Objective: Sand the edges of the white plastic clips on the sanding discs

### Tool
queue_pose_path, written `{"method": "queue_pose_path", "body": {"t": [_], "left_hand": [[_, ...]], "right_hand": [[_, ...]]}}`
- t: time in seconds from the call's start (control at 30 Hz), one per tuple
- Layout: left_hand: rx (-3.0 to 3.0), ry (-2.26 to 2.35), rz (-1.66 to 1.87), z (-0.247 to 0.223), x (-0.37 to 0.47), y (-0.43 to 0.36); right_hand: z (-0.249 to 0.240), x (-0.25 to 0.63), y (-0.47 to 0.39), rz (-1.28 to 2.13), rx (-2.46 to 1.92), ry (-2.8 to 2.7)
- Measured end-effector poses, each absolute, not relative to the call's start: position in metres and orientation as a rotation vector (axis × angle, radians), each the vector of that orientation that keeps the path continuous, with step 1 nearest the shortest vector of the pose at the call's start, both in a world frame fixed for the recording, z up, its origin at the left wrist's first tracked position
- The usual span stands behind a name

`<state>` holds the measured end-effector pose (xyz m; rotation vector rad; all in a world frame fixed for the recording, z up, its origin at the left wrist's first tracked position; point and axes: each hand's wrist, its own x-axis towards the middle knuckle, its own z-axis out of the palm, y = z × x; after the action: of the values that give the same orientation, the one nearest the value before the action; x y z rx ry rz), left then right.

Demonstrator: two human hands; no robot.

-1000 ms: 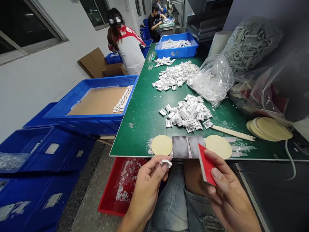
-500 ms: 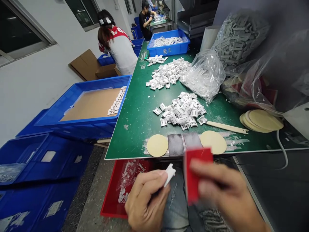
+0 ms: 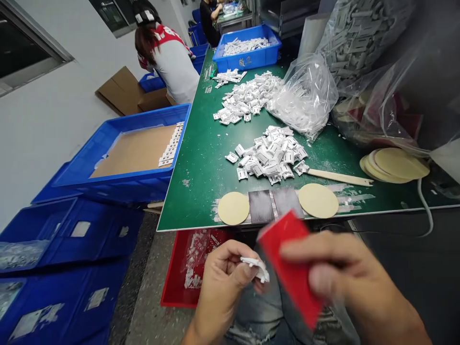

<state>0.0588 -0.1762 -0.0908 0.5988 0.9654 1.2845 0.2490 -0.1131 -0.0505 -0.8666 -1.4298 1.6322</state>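
Between the thumb and fingers of my left hand (image 3: 226,282) is a small white plastic part (image 3: 257,268), its curved side turned up. My right hand (image 3: 348,278) grips a flat red sheet or pad (image 3: 291,263), blurred by motion, which looks like sandpaper on a block. The red piece is tilted and close to the white part; I cannot tell whether they touch. Beyond my hands, a pile of similar white parts (image 3: 268,155) lies on the green table (image 3: 194,158). At its front edge are yellow discs (image 3: 233,209) and dark grey abrasive squares (image 3: 261,207).
A red bin (image 3: 176,282) with white parts stands below the table edge. To the left are blue crates (image 3: 89,177). A wooden-handled brush (image 3: 338,177), stacked discs (image 3: 398,164) and a plastic bag of parts (image 3: 305,100) lie on the table. A co-worker (image 3: 168,57) sits beyond.
The white part has been turned in my left hand, which has moved slightly right. The red piece has tilted over, and its near corner has swung lower. My view has shifted slightly.
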Motion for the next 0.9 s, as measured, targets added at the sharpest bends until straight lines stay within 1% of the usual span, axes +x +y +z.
{"method": "queue_pose_path", "body": {"t": [0.07,0.13,0.23,0.43,0.53,0.57,0.67,0.7,0.73,0.8,0.83,0.87,0.9], "left_hand": [[0.551,0.911,1.194,-0.091,0.057,-0.177],[0.512,0.853,1.144,-0.09,0.054,-0.177],[0.463,0.81,1.057,-0.088,0.05,-0.177],[0.472,0.834,0.915,-0.086,0.046,-0.175],[0.478,0.925,0.91,-0.087,0.046,-0.172],[0.481,0.944,0.905,-0.087,0.045,-0.171],[0.507,0.996,0.881,-0.086,0.044,-0.17],[0.518,1.019,0.886,-0.085,0.043,-0.17],[0.527,1.042,0.896,-0.084,0.042,-0.169],[0.529,1.066,0.919,-0.082,0.041,-0.169],[0.527,1.066,0.927,-0.081,0.04,-0.169],[0.525,1.064,0.937,-0.08,0.04,-0.17],[0.524,1.061,0.953,-0.08,0.039,-0.171]], "right_hand": [[-0.046,0.249,-0.112,1.825,-0.819,-1.484],[-0.043,0.248,-0.11,1.855,-0.945,-1.383],[-0.043,0.243,-0.106,2.019,-0.867,-1.313],[-0.045,0.234,-0.103,1.877,-0.914,-1.327],[-0.042,0.232,-0.102,1.698,-1.008,-1.296],[-0.041,0.231,-0.101,1.705,-0.996,-1.273],[-0.039,0.23,-0.098,1.956,-0.82,-1.407],[-0.04,0.229,-0.098,1.918,-0.846,-1.472],[-0.042,0.227,-0.097,1.753,-0.953,-1.499],[-0.046,0.226,-0.097,1.263,-1.218,-1.4],[-0.048,0.226,-0.099,1.099,-1.294,-1.328],[-0.05,0.226,-0.101,1.037,-1.33,-1.271],[-0.051,0.227,-0.104,1.076,-1.33,-1.227]]}}
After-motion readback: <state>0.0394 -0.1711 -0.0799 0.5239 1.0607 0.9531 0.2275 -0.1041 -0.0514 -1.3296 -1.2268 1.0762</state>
